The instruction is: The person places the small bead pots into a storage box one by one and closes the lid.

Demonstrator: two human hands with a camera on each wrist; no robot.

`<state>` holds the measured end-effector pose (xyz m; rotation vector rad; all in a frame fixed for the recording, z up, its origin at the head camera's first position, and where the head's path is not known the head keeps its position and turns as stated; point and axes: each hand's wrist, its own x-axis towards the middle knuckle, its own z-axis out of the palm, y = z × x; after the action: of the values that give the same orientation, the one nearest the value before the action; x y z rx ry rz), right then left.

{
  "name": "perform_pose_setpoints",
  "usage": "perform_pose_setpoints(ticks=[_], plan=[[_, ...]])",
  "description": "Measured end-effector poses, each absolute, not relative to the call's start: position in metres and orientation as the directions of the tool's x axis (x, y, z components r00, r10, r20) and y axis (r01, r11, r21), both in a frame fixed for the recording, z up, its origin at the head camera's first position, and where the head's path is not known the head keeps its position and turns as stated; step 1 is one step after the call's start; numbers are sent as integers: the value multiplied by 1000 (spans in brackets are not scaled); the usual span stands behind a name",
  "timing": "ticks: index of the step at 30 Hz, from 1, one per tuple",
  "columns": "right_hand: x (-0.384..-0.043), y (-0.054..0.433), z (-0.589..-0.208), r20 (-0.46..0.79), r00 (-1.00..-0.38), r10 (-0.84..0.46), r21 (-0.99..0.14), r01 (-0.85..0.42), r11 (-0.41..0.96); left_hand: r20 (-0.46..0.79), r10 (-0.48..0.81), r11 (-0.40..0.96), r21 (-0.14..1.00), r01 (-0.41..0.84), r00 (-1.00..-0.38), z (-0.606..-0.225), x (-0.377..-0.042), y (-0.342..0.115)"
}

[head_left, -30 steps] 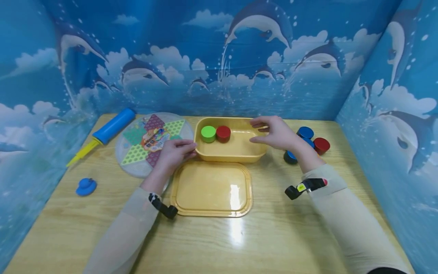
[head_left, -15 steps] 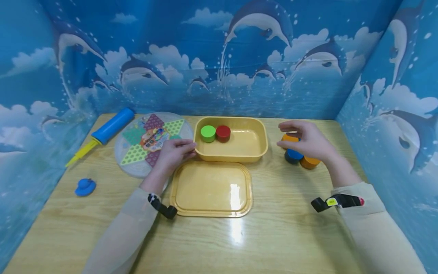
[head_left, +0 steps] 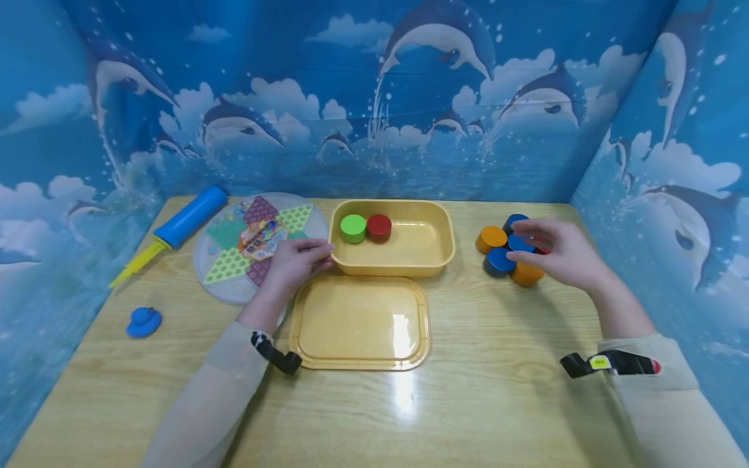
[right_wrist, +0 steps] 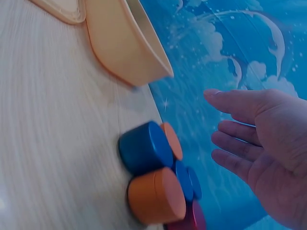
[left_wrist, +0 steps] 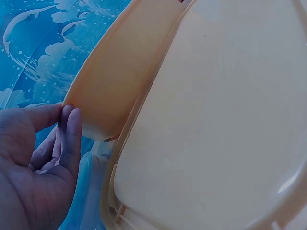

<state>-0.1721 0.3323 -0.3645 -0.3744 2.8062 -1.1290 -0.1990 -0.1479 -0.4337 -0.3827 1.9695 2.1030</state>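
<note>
A dolphin-printed backdrop [head_left: 398, 169] rises behind and beside the wooden table [head_left: 480, 403]. Upright near the table's back edge is the yellow tub [head_left: 418, 242], its flat lid [head_left: 351, 325] lying just in front. Left of the tub lie a round game board [head_left: 263, 237] and, farther left, a blue-and-yellow pump [head_left: 190, 218]. The left hand [head_left: 295, 263] pinches the tub's left rim between thumb and fingertips. The right hand [head_left: 562, 250] holds nothing, thumb and fingers spread well apart, above the right side of 6 bunched canisters [head_left: 499, 262]: 3 blue, 2 orange, 1 red. Wood grain shows between this bunch and the tub. Inside the tub's left end stand 1 green canister [head_left: 353, 229] and 1 red canister [head_left: 379, 229], with open floor to their right.
</note>
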Motion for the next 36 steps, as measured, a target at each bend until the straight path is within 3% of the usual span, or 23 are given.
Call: perform_pose_setpoints(ticks=[7, 14, 30, 36], plan=[[-163, 353, -377, -44, -979, -198, -692, -113, 713, -361, -21, -50, 932, -360, -932, -435, -198, -150], [-156, 366, -395, -16, -984, -178, -712, -114, 693, -360, -34, -53, 932, -358, -932, -434, -198, -152], [-150, 372, -421, -55, -993, -108, -746, -31, 665, -344, -31, -64, 938, -342, -938, -433, -200, -149], [-149, 370, -431, -64, -994, -86, -712, -15, 702, -340, -18, -90, 937, -337, -940, -436, -199, -148]])
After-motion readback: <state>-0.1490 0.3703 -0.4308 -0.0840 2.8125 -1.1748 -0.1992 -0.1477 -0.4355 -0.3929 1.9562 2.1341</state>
